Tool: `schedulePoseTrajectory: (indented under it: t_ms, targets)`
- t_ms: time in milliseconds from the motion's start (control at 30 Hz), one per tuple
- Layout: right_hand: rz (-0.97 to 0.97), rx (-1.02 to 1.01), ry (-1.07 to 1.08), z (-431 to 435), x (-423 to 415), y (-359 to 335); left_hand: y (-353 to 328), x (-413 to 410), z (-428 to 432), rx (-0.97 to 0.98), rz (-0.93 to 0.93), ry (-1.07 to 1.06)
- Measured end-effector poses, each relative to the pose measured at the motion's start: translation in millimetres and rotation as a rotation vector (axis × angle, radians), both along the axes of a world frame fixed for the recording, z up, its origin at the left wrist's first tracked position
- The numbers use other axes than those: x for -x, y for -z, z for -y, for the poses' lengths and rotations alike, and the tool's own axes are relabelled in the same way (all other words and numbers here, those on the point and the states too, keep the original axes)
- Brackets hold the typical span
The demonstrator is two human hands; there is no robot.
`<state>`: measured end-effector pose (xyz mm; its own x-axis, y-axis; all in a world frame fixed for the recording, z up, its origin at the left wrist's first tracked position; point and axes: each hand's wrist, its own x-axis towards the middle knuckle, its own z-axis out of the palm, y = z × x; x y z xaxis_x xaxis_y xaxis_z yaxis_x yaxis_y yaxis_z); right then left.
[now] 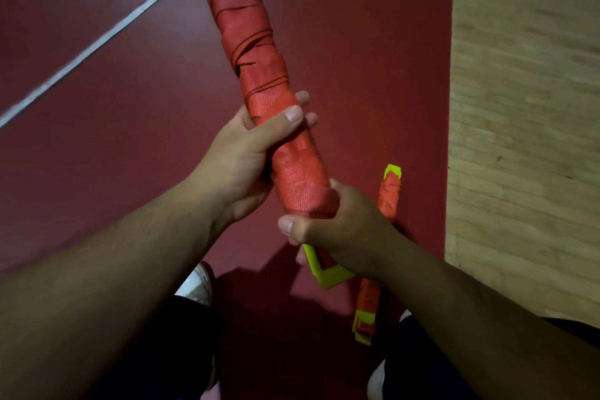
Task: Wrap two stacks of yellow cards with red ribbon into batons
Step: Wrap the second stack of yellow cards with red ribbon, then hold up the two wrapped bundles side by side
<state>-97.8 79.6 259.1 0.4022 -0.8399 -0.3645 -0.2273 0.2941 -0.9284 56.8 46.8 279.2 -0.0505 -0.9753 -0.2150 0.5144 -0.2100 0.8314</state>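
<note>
1. The left hand curls round the middle of the ribbon-wrapped baton. The right hand grips its lower end, above the bare yellow card end.
2. The second baton lies near the red floor's right edge.
3. Should the right grip ease, the last ribbon turn may slacken and unwind.

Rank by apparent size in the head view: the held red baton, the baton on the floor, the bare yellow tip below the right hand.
1. Held baton: largest, but nearest the camera and cropped.
2. Floor baton: smaller, farther off, partly hidden by the right arm.
3. Yellow tip: smallest.
</note>
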Motion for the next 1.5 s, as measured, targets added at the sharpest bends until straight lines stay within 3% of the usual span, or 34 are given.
schedulePoseTrajectory:
  t_ms: [167,333,500,700,933,1167,1500]
  targets:
    - [0.005,-0.06,-0.073,2.3,2.5,-0.5,-6.4,7.2,-0.1,0.049,0.076,-0.015]
    - [-0.284,-0.042,-0.385,24.7,36.3,-8.5,0.1,-5.2,13.6,0.012,0.233,-0.126]
    - [-0.552,0.109,-0.248,30.1,50.2,5.4,24.5,-21.7,17.4,-0.095,0.323,-0.115]
    - [-0.645,0.119,-0.071,30.9,69.0,20.1,55.6,-13.5,12.9,-0.251,0.426,-0.081]
    - [-0.668,-0.029,0.108,61.5,100.2,48.6,75.8,13.4,18.8,-0.16,0.55,0.039]
    - [-0.704,-0.345,0.338,80.9,136.6,125.0,110.0,32.8,37.1,-0.21,0.56,0.061]
    - [-0.865,-0.503,0.351,67.2,160.3,269.6,205.1,48.0,48.5,-0.343,0.683,0.148]
